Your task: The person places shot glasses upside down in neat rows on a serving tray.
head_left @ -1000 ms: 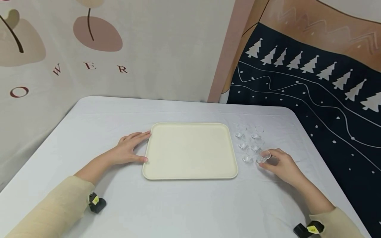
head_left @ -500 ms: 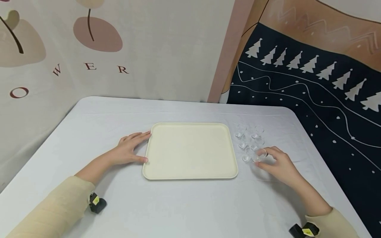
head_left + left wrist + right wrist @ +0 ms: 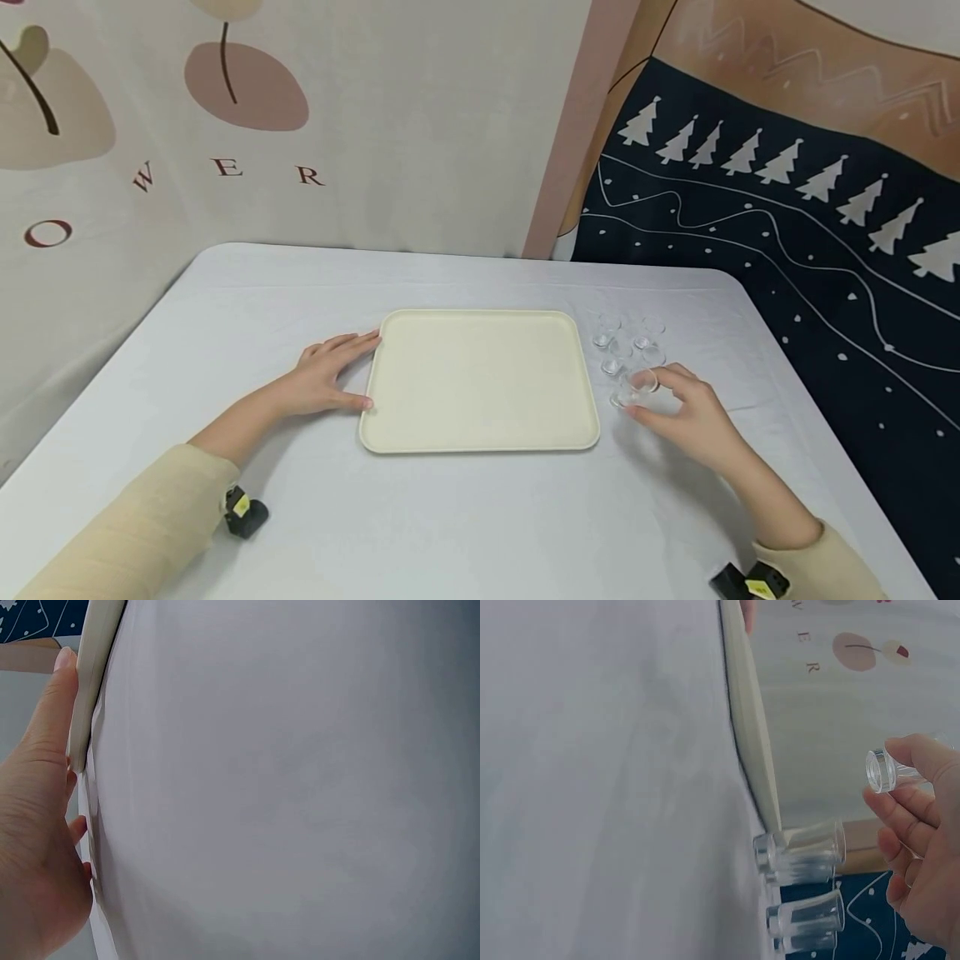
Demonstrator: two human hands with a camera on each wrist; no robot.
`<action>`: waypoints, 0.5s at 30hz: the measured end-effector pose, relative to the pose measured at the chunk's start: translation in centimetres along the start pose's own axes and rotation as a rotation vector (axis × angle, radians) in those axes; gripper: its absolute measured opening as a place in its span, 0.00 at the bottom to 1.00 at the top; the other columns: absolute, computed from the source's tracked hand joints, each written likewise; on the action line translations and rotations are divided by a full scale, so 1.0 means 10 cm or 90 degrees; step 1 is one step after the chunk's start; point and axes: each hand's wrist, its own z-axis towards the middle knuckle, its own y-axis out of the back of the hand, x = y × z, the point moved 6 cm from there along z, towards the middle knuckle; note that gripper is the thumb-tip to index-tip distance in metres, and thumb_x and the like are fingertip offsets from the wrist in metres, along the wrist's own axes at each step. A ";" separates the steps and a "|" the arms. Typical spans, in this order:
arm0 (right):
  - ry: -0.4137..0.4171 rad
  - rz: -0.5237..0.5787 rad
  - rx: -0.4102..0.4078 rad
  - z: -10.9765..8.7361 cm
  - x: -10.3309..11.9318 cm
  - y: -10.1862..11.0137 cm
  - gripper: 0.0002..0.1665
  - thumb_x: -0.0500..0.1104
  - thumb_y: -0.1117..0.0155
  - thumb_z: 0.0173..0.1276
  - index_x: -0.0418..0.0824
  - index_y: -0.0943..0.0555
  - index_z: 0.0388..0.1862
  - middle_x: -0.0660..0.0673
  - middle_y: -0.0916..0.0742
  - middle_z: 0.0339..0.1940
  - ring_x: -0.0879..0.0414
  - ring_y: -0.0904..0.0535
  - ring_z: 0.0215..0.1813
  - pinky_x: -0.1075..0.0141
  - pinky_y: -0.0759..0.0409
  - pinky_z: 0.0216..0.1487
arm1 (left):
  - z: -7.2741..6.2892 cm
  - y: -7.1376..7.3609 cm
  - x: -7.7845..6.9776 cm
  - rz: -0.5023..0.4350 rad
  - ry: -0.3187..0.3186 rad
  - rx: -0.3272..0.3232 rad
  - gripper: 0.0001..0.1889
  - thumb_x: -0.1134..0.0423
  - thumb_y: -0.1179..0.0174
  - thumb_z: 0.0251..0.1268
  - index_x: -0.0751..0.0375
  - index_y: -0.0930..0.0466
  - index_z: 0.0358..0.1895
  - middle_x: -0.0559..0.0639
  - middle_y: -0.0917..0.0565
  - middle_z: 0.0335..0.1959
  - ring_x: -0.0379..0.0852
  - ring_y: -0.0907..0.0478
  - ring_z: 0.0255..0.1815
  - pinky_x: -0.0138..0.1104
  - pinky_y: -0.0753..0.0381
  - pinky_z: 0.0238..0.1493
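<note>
A cream rectangular tray point(image 3: 480, 383) lies flat on the white table. My left hand point(image 3: 326, 379) rests against its left edge, with thumb and fingers spread and straight. My right hand point(image 3: 693, 412) pinches a small clear shot glass point(image 3: 883, 771) between thumb and fingers. In the right wrist view that glass is raised off the table, higher than the standing ones. Several more clear shot glasses point(image 3: 806, 915) stand upright in a cluster to the right of the tray, and the held one overlaps the nearest of them in the head view.
The white cloth-covered table point(image 3: 465, 525) reaches back to a pale printed curtain point(image 3: 420, 125). A dark cloth with white trees point(image 3: 750, 208) hangs along the right side. A black wrist device point(image 3: 246, 510) sits at the left sleeve.
My right hand has lifted the shot glass and moved it left, toward the tray. The left hand and the tray have stayed in place.
</note>
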 end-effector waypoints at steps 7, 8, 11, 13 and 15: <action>0.026 0.016 -0.002 0.08 0.14 -0.10 0.16 0.35 0.25 0.51 0.39 0.17 0.40 0.48 0.16 0.41 0.58 0.26 0.49 0.43 0.31 0.51 | 0.01 0.00 0.02 0.007 0.004 0.004 0.55 0.36 0.31 0.46 0.60 0.47 0.75 0.56 0.47 0.76 0.64 0.56 0.73 0.63 0.62 0.63; 0.031 0.019 -0.002 0.10 0.16 -0.11 0.17 0.34 0.24 0.51 0.39 0.17 0.40 0.48 0.16 0.41 0.57 0.25 0.49 0.43 0.31 0.51 | 0.01 0.00 0.01 0.006 0.004 0.004 0.55 0.37 0.31 0.47 0.60 0.47 0.75 0.56 0.47 0.76 0.64 0.56 0.73 0.63 0.62 0.63; 0.042 0.028 -0.003 0.14 0.21 -0.17 0.17 0.34 0.24 0.51 0.41 0.17 0.40 0.49 0.15 0.40 0.56 0.24 0.47 0.46 0.30 0.50 | 0.00 0.00 0.01 0.005 0.003 0.005 0.55 0.37 0.31 0.47 0.61 0.47 0.75 0.56 0.47 0.76 0.64 0.56 0.73 0.64 0.62 0.63; 0.042 0.038 -0.001 0.18 0.24 -0.21 0.16 0.34 0.24 0.51 0.42 0.17 0.40 0.50 0.15 0.39 0.57 0.23 0.46 0.48 0.30 0.50 | -0.01 0.01 0.00 0.004 0.005 0.006 0.55 0.37 0.31 0.47 0.61 0.47 0.75 0.56 0.47 0.76 0.64 0.56 0.73 0.64 0.62 0.63; 0.039 0.052 0.005 0.21 0.28 -0.25 0.16 0.35 0.25 0.52 0.42 0.17 0.40 0.50 0.15 0.39 0.57 0.24 0.45 0.48 0.30 0.50 | -0.01 0.02 -0.01 0.002 0.006 0.007 0.55 0.37 0.31 0.48 0.61 0.47 0.75 0.57 0.47 0.76 0.64 0.56 0.73 0.64 0.63 0.63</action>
